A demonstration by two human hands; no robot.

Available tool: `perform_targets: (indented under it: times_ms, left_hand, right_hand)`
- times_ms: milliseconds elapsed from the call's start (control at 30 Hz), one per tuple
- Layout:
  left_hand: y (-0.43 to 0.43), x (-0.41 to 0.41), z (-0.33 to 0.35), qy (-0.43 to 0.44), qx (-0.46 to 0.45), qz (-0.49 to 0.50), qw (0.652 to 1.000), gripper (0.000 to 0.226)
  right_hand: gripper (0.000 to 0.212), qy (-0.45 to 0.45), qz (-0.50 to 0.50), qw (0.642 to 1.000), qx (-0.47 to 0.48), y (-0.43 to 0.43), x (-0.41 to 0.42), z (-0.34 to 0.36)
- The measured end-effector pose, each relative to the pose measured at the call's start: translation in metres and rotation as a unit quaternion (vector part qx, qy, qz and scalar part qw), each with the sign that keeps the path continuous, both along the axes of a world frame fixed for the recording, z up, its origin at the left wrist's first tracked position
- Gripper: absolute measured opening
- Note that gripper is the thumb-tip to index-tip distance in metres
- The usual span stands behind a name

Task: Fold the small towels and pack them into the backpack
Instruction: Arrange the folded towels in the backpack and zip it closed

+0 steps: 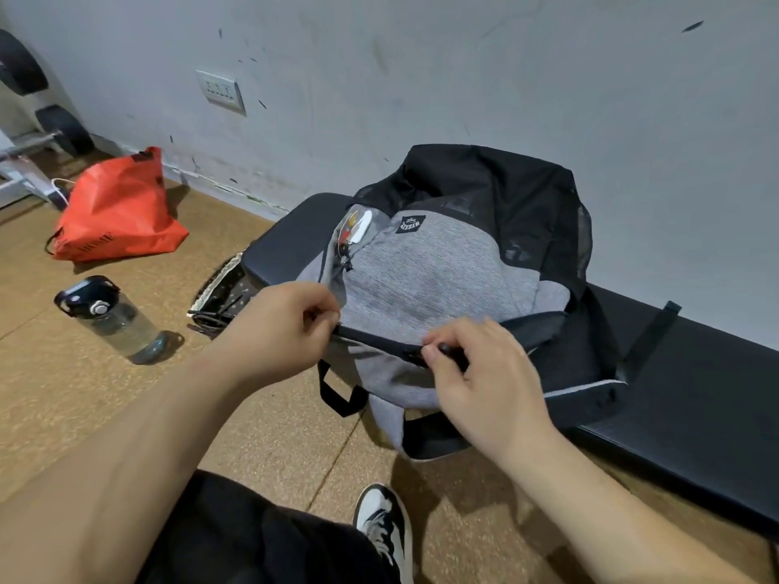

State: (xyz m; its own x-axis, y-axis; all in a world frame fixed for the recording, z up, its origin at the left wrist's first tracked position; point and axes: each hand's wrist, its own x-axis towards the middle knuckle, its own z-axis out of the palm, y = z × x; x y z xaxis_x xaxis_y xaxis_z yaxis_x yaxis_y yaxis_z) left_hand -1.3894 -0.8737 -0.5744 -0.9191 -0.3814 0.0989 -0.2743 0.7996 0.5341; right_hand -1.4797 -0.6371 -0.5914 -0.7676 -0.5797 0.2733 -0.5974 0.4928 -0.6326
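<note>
The grey-and-black fabric backpack [438, 267] lies on the black padded bench [695, 373], its zip running left to right between the hands — left hand [286, 326] pinches the grey edge, right hand [484, 373] the small black zip pull [447, 347].

Black legwear [253, 537], black-and-white sneaker [385, 528]

The bench [695, 394] bears the backpack [442, 263]; floor [84, 415], a bottle [114, 322].
</note>
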Motion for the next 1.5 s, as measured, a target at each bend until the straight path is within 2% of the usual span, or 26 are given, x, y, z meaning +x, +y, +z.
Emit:
perform_targets:
  times_ms: [100, 200, 233, 300, 400, 500, 633, 700, 800, 900, 1000, 1100, 1233, 1367, 1500]
  left_hand:
    - [0.004, -0.004, 0.001, -0.017, -0.028, 0.013, 0.999, 0.013]
    - [0.014, -0.008, 0.007, 0.008, -0.141, -0.001, 0.99, 0.014]
    - [0.025, -0.01, 0.01, 0.037, -0.164, -0.037, 0.985, 0.013]
    - [0.055, -0.016, 0.014, 0.051, -0.143, -0.155, 0.976, 0.021]
    - [0.085, -0.031, 0.009, -0.016, -0.129, -0.255, 0.958, 0.025]
    - [0.081, -0.042, 0.005, -0.038, -0.106, -0.234, 0.966, 0.02]
    - [0.077, -0.044, 0.012, -0.03, -0.076, -0.22, 0.972, 0.009]
    - [0.07, -0.042, 0.014, -0.022, -0.063, -0.191, 0.979, 0.009]
    - [0.066, -0.041, 0.015, -0.031, -0.064, -0.18, 0.981, 0.011]
    - [0.07, -0.039, 0.015, -0.042, -0.078, -0.172, 0.981, 0.011]
    - [0.079, -0.042, 0.018, -0.012, -0.075, -0.189, 0.979, 0.013]
    - [0.101, -0.055, 0.018, -0.013, -0.059, -0.219, 0.974, 0.026]
    - [0.117, -0.075, 0.014, -0.033, -0.107, -0.2, 0.973, 0.026]
    - [0.135, -0.084, 0.014, -0.069, -0.177, -0.199, 0.961, 0.033]
    - [0.135, -0.088, 0.017, -0.119, -0.149, -0.183, 0.965, 0.034]
  right_hand:
    - [0.014, -0.016, -0.025, 1.0, -0.005, 0.023, -0.013, -0.004]
    - [0.019, -0.066, -0.022, 0.997, -0.026, 0.031, -0.012, -0.005]
    - [0.022, -0.079, -0.023, 0.996, -0.03, 0.031, -0.011, -0.005]
    - [0.025, -0.086, -0.025, 0.995, -0.046, 0.03, -0.01, -0.005]
    - [0.019, -0.077, -0.017, 0.995, -0.068, 0.031, -0.01, -0.007]
    - [0.014, -0.031, -0.017, 0.996, -0.076, 0.037, -0.006, -0.011]
    - [0.015, 0.007, -0.095, 0.991, -0.092, 0.052, -0.015, -0.011]
    - [0.016, -0.039, -0.136, 0.983, -0.116, 0.065, -0.025, -0.011]
    - [0.012, -0.145, -0.148, 0.969, -0.131, 0.074, -0.029, -0.006]
    - [0.01, -0.196, -0.125, 0.962, -0.143, 0.073, -0.025, -0.004]
    - [0.011, -0.221, -0.109, 0.958, -0.146, 0.073, -0.024, -0.004]
    - [0.017, -0.265, -0.066, 0.953, -0.127, 0.073, -0.028, -0.004]
    - [0.024, -0.334, -0.025, 0.929, -0.16, 0.073, -0.04, -0.007]
    - [0.018, -0.252, -0.02, 0.96, -0.124, 0.08, -0.047, -0.005]
    - [0.015, -0.18, -0.009, 0.983, -0.045, 0.081, -0.055, -0.006]
